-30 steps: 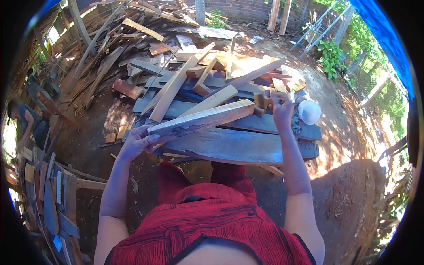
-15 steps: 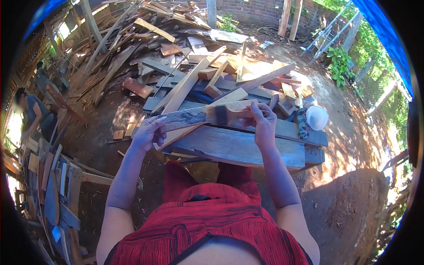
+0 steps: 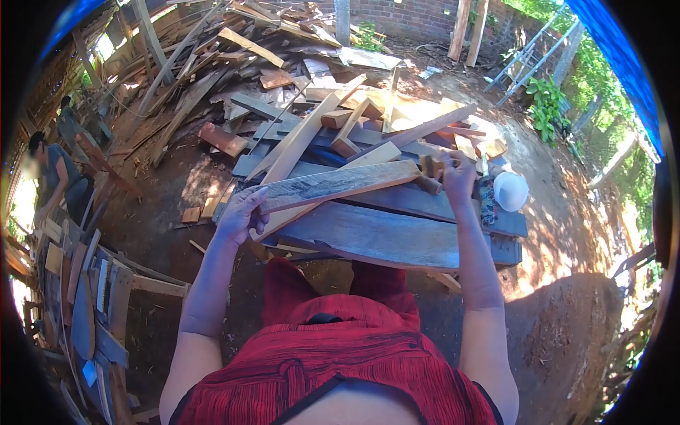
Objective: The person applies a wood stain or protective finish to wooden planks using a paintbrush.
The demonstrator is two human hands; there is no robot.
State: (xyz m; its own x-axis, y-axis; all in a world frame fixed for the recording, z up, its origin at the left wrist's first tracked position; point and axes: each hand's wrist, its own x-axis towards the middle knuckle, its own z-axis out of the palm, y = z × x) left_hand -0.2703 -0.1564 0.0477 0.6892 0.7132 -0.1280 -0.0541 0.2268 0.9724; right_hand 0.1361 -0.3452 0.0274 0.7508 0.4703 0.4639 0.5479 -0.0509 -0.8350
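Observation:
My left hand [image 3: 243, 214] is closed around the left end of a short wooden board [image 3: 340, 185], thumb on top and fingers underneath. The board has a grey, weathered streak on its upper face and slants up to the right above the bench. Off its right end, my right hand [image 3: 459, 174] is closed on a brush [image 3: 431, 168] with a wooden handle and a dark band; its bristles are hard to make out. Beneath both hands lie the thick grey planks of the bench [image 3: 368, 234].
On the bench's right stand a white rounded container [image 3: 510, 191] and a dark patterned item [image 3: 487, 201]. Wood offcuts [image 3: 347, 131] lie stacked across the far side. A scrap pile [image 3: 234, 57] rises behind, a ladder [image 3: 531, 60] leans at right, and a person [image 3: 57, 173] bends at far left.
My right hand has moved right with the brush, from over the board's face to beyond its right end. The left hand keeps its hold on the board with little movement.

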